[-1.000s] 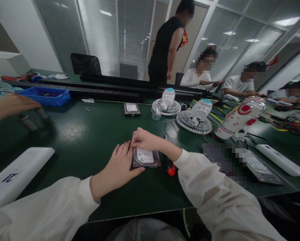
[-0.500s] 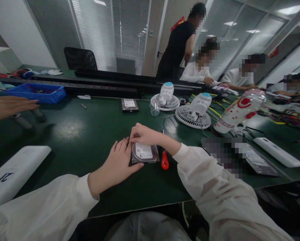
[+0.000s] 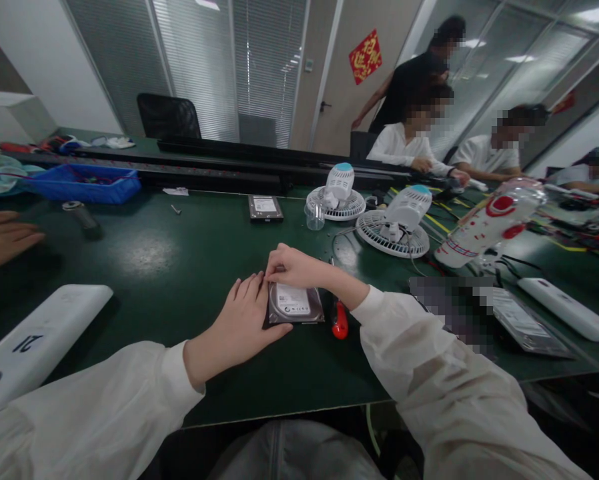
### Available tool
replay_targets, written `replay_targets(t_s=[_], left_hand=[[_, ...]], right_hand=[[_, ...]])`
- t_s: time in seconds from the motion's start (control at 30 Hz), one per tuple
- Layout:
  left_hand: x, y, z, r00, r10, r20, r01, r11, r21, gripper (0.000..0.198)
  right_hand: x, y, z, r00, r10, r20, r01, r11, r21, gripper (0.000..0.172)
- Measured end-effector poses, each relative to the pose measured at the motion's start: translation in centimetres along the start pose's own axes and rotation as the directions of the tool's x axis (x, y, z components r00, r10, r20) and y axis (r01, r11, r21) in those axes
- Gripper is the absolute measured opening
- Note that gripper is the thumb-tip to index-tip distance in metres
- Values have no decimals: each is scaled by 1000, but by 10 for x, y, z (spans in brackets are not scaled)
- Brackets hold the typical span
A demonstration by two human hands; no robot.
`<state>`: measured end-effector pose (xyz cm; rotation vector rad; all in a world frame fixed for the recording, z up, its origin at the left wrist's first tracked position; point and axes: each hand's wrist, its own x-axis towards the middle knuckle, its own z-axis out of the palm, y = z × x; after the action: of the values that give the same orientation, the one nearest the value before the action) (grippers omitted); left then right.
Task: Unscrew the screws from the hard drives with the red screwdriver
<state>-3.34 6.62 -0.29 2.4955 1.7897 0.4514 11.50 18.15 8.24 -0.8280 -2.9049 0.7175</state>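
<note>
A hard drive (image 3: 296, 304) with a white label lies flat on the green table in front of me. My left hand (image 3: 247, 319) holds it from the left side, thumb along the near edge and fingers reaching to its far left corner. Over that same corner, my right hand (image 3: 292, 267) is closed in a pinch; whatever its fingertips have hold of is too small or hidden to make out. Beneath my right wrist, just right of the drive, lies a screwdriver with a red handle (image 3: 339, 321).
A second hard drive (image 3: 265, 208) and two white fans (image 3: 392, 230) stand farther back, beside a clear cup (image 3: 314, 217). At left are a white power bank (image 3: 44, 340), a blue tray (image 3: 87, 183) and another person's hand (image 3: 7, 239). A decorated bottle (image 3: 484, 220) leans at right.
The view has shifted slightly, while my hands keep the same pose on the hard drive. The other person's hand at left has drawn back, and the standing person has moved right.
</note>
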Motion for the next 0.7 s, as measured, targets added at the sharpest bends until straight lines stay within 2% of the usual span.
replay_targets(t_s=[0.5, 0.7], left_hand=[[1, -1, -2, 1000, 10, 26, -10, 1000, 16, 90], [0, 0, 0, 1000, 9, -8, -9, 1000, -2, 87]], right_hand=[[0, 2, 0, 1000, -11, -15, 11, 1000, 7, 13], [1, 6, 3, 999, -31, -21, 31, 999, 15, 13]])
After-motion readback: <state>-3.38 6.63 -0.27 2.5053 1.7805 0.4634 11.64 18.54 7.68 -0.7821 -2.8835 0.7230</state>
